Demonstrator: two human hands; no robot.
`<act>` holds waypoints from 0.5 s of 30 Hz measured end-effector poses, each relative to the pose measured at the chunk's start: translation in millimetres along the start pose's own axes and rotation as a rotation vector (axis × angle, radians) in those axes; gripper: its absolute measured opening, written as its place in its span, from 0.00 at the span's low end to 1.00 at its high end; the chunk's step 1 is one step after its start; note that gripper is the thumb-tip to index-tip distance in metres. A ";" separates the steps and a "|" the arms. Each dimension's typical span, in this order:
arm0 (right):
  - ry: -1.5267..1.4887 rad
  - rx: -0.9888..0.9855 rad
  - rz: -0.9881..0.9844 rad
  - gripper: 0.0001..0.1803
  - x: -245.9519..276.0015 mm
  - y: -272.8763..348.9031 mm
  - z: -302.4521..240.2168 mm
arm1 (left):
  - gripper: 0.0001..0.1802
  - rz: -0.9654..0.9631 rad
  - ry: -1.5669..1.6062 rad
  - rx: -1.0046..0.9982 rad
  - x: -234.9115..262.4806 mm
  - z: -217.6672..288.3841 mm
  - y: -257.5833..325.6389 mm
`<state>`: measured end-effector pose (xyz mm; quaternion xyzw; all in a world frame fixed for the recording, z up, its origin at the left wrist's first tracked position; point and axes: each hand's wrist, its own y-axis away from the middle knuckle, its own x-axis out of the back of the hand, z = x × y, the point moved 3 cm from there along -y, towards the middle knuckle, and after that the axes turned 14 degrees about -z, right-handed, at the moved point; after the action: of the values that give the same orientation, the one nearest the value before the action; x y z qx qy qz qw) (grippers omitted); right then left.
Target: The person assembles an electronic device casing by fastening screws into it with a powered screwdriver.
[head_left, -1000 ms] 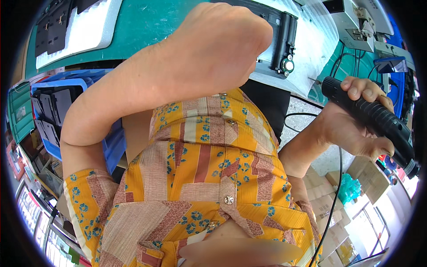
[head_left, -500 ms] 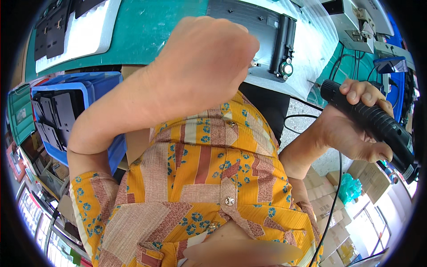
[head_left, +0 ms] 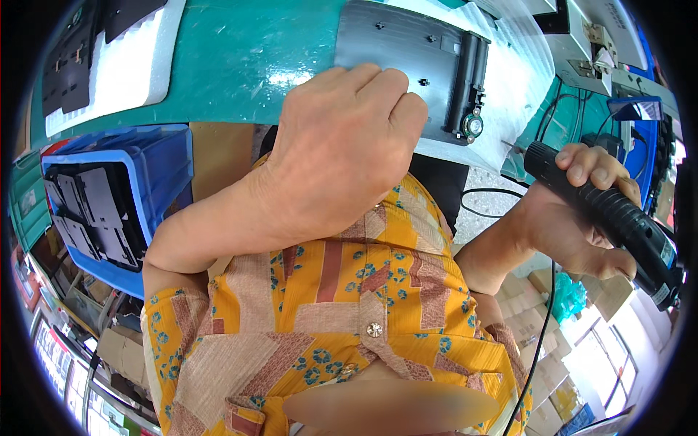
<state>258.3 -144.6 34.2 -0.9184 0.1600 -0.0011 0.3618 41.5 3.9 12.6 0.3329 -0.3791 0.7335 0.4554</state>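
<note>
My left hand [head_left: 342, 145] lies curled on the grey panel [head_left: 396, 54], top centre; right hand [head_left: 574, 211] is clamped around the black screwdriver [head_left: 611, 214], off the panel; screws look undriven so far.

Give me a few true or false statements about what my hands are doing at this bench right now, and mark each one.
1. The right hand grips a black power screwdriver. True.
2. The left hand rests its fingers on the grey metal panel. True.
3. The blue bin is empty. False: it holds black parts.
4. The grey panel lies on the floor. False: it lies on the teal bench.
5. The left hand holds the screwdriver. False: the right one does.
</note>
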 end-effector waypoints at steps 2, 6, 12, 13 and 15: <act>0.007 -0.006 -0.004 0.54 2.6 -1.7 -4.6 | 0.09 0.006 0.002 -0.006 -2.3 6.7 -6.0; 0.001 -0.001 0.032 0.55 2.0 -0.2 -9.3 | 0.08 0.006 0.033 0.006 -4.1 8.2 -14.0; 0.012 -0.047 0.008 0.49 -2.0 -0.4 -11.5 | 0.08 0.006 0.117 0.096 -0.6 4.2 -13.6; 0.008 -0.045 0.012 0.49 -1.5 0.1 -11.8 | 0.08 0.002 0.112 0.096 -0.2 4.6 -14.1; 0.015 -0.056 0.010 0.50 -0.8 1.2 -12.4 | 0.07 -0.024 0.127 0.124 0.0 4.4 -15.2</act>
<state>255.8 -153.4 42.6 -0.9274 0.1673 -0.0018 0.3345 56.2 4.5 18.6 0.3178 -0.2990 0.7698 0.4659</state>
